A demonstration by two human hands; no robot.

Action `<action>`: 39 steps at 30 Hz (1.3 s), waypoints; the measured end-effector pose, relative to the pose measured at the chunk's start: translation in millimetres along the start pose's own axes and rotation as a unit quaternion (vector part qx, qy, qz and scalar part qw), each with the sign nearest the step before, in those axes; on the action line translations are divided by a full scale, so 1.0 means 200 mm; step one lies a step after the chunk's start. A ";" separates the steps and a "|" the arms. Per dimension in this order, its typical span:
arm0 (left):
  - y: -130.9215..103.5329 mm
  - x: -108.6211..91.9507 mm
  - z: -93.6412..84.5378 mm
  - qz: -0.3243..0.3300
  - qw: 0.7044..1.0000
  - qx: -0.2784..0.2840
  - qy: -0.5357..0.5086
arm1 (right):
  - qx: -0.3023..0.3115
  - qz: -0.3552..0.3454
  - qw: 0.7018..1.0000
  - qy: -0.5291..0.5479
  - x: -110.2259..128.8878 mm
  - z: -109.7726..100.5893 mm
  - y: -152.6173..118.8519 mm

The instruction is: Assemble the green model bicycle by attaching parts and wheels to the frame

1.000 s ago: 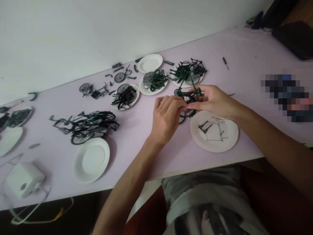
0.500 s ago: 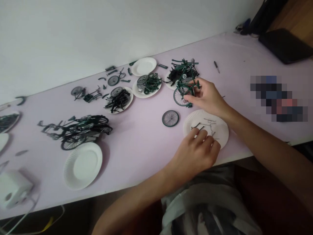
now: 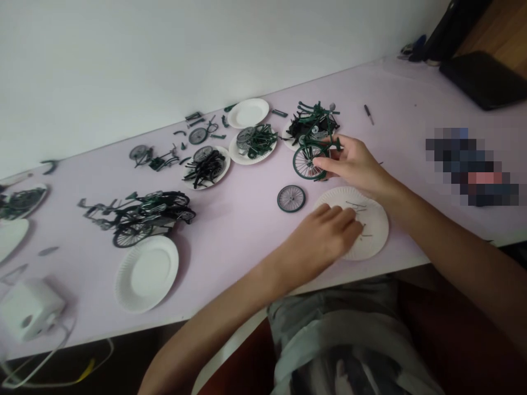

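Note:
My right hand (image 3: 352,164) grips a small green model bicycle (image 3: 308,159) by its frame, thumb beside the one mounted wheel. Below it on the table lies a loose spoked wheel (image 3: 291,198) with a dark green rim. With fingers curled down, my left hand (image 3: 327,233) hangs over the near side of a white paper plate (image 3: 376,230). Thin metal rods and small wire parts (image 3: 356,206) lie on that plate. The left fingertips are hidden, so anything pinched in them does not show.
Assembled model bicycles (image 3: 140,216) stand at the left beside a bare paper plate (image 3: 147,274). Along the back are plates of black parts (image 3: 206,170) and green parts (image 3: 261,140). A screwdriver (image 3: 368,114) and black laptop-like slab (image 3: 483,79) lie right; a white device (image 3: 31,310) sits front left.
My left hand has shifted slightly left and down over the plate, and the dark rod seen at its fingers no longer shows. My right hand keeps holding the bicycle. The view has shifted slightly.

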State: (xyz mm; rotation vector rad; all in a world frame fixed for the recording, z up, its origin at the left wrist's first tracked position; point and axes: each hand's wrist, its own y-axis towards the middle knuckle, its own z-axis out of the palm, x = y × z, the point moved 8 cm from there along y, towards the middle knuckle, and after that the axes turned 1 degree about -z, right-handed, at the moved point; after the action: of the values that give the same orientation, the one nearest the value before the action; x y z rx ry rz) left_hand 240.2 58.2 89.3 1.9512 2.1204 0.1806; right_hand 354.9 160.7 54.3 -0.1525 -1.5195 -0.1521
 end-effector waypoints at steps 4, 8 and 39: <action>-0.12 0.32 -0.18 -0.088 0.962 -0.170 -0.194 | 0.021 0.023 0.999 0.043 -0.03 0.01 -0.01; -0.30 0.61 -0.19 -0.194 0.873 -0.340 -0.291 | 0.045 0.032 0.997 0.063 -0.04 0.04 -0.02; -0.31 0.46 -0.17 -0.081 0.948 -0.306 0.007 | 0.063 0.065 0.992 0.092 -0.11 0.07 -0.01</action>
State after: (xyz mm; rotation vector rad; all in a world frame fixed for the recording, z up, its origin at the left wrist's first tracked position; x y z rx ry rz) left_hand 164.6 147.0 96.5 1.4083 1.9060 0.7250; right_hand 340.5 161.1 32.5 -0.1325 -1.3274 0.0335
